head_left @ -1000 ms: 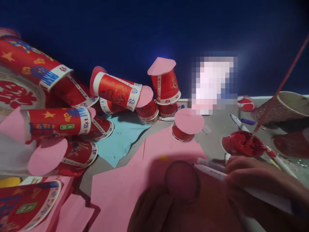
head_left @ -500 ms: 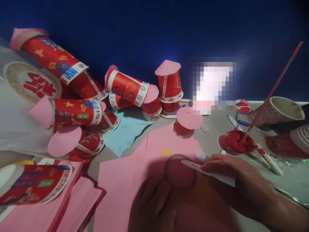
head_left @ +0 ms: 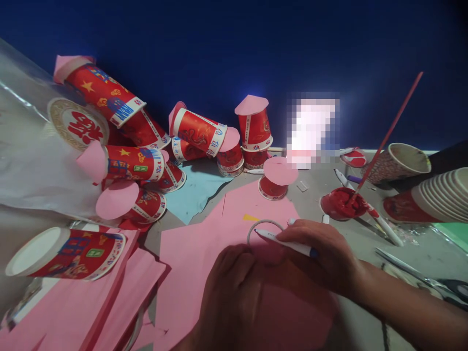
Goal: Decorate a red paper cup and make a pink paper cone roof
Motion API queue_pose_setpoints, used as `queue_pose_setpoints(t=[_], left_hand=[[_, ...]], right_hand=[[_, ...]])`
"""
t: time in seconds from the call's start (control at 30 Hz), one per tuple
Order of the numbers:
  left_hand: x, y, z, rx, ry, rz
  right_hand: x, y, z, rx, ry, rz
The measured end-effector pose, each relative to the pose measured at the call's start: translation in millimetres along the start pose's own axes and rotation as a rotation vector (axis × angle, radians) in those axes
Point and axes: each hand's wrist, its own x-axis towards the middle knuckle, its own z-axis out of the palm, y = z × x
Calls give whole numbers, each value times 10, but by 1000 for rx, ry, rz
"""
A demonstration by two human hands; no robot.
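A sheet of pink paper [head_left: 186,258] lies in front of me. On it rests a thin round ring [head_left: 265,221], its lower side partly hidden by my hands. My left hand [head_left: 232,273] is closed at the ring's left edge, fingers bent and pressed down on it; shadow hides some of the contact. My right hand [head_left: 318,243] grips a white marker [head_left: 268,236], with the tip pointing left, at the inside of the ring near its upper left. The marker's dark end sticks out below my fingers. A small yellow scrap [head_left: 250,218] lies just above the ring.
Red paper cups with pink cone tops [head_left: 252,122] stand and lean at the back and left. A red paint cup [head_left: 338,202] with a stick, a stack of cups [head_left: 435,195] and scissors [head_left: 420,273] are right. Folded pink paper [head_left: 84,297] lies left, near blue paper [head_left: 195,190].
The view has shifted, showing more of the right side, including the scissors. The marker has moved slightly left within the ring. Both hands keep their holds.
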Motion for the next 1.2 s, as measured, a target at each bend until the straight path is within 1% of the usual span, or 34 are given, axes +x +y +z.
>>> queue_pose_setpoints(t=[0.1, 0.2, 0.33, 0.47, 0.6, 0.73, 0.9, 0.97, 1.1, 1.2], left_hand=[[-14, -14, 15, 31, 23, 2], [-26, -18, 28, 51, -2, 17], [-27, -7, 41, 54, 15, 20], [-28, -4, 40, 73, 7, 18], [-20, -9, 22, 86, 22, 31], [1, -8, 31, 95, 47, 15], [10, -30, 52, 143, 26, 72], [4, -34, 43, 141, 14, 61], [-18, -35, 24, 117, -21, 61], [-40, -39, 27, 89, -27, 53]], right_hand=[[3, 22, 23, 18, 2, 7], [1, 33, 32, 31, -22, 25], [6, 30, 35, 40, -37, 34], [14, 16, 41, 61, -42, 39], [23, -5, 39, 83, -56, 43], [27, -21, 34, 101, -61, 68], [17, -19, 36, 175, -54, 128], [23, -18, 23, 208, -67, 156], [55, -16, -29, 239, -140, 232], [73, -13, -64, 225, -213, 326]])
